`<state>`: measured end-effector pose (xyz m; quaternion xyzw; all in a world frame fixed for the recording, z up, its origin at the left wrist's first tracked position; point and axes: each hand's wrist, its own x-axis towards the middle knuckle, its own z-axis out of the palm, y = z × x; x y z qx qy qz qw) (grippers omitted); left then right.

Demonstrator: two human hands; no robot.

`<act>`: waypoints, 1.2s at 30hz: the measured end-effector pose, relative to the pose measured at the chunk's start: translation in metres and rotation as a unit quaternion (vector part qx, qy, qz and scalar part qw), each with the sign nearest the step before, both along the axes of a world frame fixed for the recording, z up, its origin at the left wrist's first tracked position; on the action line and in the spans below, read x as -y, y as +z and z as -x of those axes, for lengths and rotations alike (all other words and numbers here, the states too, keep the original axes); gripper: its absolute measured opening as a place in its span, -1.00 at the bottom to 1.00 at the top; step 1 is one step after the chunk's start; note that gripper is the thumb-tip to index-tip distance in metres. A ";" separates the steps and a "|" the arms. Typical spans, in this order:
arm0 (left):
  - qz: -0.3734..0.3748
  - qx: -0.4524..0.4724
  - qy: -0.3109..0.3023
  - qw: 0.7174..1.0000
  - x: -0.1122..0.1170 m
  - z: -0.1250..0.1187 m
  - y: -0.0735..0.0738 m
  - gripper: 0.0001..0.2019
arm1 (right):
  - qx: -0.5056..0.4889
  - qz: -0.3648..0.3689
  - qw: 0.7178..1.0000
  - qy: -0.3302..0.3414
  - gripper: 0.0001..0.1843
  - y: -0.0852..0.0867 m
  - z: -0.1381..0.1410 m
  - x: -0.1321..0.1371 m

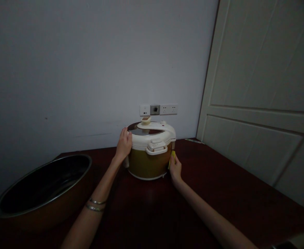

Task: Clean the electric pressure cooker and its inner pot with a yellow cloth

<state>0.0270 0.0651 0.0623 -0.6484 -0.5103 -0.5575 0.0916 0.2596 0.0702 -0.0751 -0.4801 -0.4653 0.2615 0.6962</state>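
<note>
A white and olive-gold electric pressure cooker [148, 164] stands upright on the dark red table, its lid closed. Against the left side of its white rim lies my left hand [124, 145], fingers stretched out and pointing up. At the cooker's right side, my right hand [176, 168] pinches a small yellow cloth [171, 159] and presses it to the lower body. Most of the cloth is hidden by the fingers and the cooker. The lid handle [146, 120] and the white front latch [156, 147] are uncovered.
A large oval pan or basin [41, 207] with a dark inside sits at the table's left. Behind the cooker, wall sockets [168, 109] are set in the pale wall. A panelled door [258, 97] borders the right side. A thin strip [194, 141] lies near the back edge.
</note>
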 end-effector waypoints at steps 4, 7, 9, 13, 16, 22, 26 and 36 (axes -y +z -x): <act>0.006 -0.003 0.005 1.000 0.001 -0.001 0.000 -0.46 | 0.051 -0.065 0.996 0.026 -0.35 -0.008 0.014 0.037; 0.017 -0.002 0.011 1.000 0.003 -0.002 0.003 -0.43 | 0.181 -0.173 0.967 0.040 -0.45 -0.017 0.010 0.056; 0.020 -0.006 0.010 1.000 0.005 -0.001 0.004 -0.43 | 0.310 -0.273 0.909 0.057 -0.46 -0.017 0.002 0.058; 0.020 -0.020 -0.003 1.000 0.011 0.005 0.008 -0.47 | 0.563 -0.454 0.680 0.124 -0.51 0.012 -0.001 0.051; 0.030 -0.021 -0.015 0.999 0.014 0.012 0.012 -0.51 | 0.626 -0.496 0.593 0.100 -0.58 0.049 0.031 0.050; 0.065 -0.006 -0.039 0.997 0.017 0.024 0.024 -0.57 | 0.640 -0.417 0.645 0.037 -0.60 0.070 0.123 0.054; 0.082 0.009 -0.047 0.995 0.016 0.028 0.027 -0.61 | 0.648 -0.411 0.637 0.077 -0.60 0.013 0.122 0.055; 0.062 0.005 -0.045 0.997 0.011 0.029 0.024 -0.61 | 0.630 -0.433 0.640 0.077 -0.58 0.060 0.090 0.052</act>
